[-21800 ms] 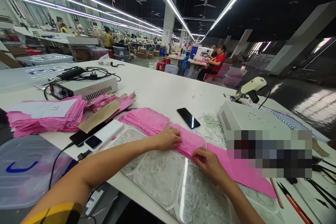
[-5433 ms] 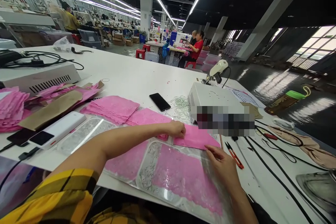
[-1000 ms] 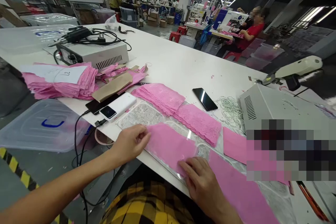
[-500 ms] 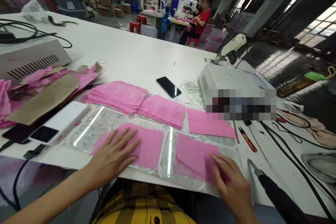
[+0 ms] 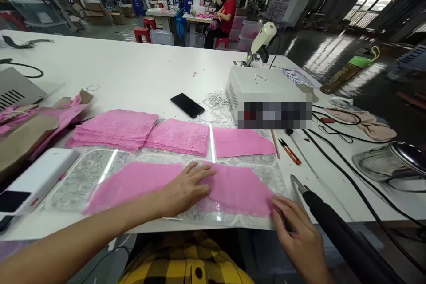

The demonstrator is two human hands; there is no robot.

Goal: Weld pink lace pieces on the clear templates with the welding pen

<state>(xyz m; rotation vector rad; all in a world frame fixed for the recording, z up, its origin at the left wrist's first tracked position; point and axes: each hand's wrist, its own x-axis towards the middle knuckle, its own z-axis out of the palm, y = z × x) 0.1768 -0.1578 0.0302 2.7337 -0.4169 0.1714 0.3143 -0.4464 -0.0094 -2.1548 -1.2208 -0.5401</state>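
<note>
Pink lace strip [image 5: 140,183], left hand [image 5: 186,188] flat, right hand [image 5: 301,242] pinching

A pixelated patch hides the front of the white machine box [image 5: 262,85] at 2 o'clock. The left hand [image 5: 186,188] covers the middle of the pink fabric strip [image 5: 133,183] (its right end lies under the right hand [image 5: 299,239], grip unclear). At 9 o'clock the picture's edge cuts the white power bank [image 5: 36,177].

L hand [image 5: 186,188] lies flat, fingers spread, on the pink lace strip [image 5: 133,182] – strip runs across the clear plastic sheet [image 5: 83,173]. R hand [image 5: 299,239] touches the strip's rt end w/ fingertips. Lace stacks [image 5: 115,128] just beyond; black phone [image 5: 187,105] & white machine box [image 5: 262,86] further back.
</note>
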